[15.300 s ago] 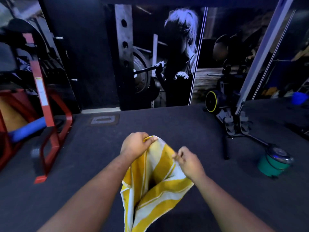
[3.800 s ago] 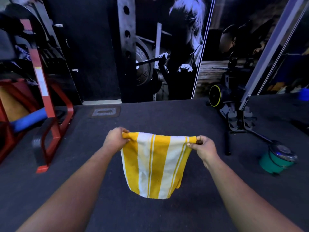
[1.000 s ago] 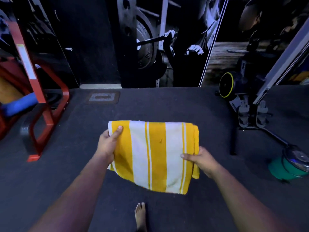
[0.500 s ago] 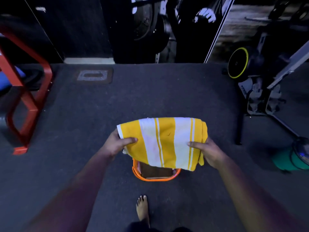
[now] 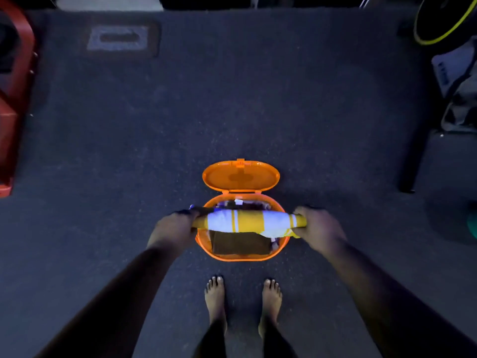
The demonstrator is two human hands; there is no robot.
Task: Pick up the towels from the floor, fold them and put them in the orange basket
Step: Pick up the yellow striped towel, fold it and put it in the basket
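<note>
I see the folded yellow-and-white striped cloth towel [image 5: 246, 221] stretched flat across the mouth of the oval orange plastic basket [image 5: 241, 257], its smooth hinged lid [image 5: 240, 176] tipped open behind. My left hand [image 5: 173, 229] and right hand [image 5: 318, 228] each curl their fingers around one end. Inside lies what may be a brown folded cloth [image 5: 240, 245], on dark speckled rubbery flooring [image 5: 232, 99].
</note>
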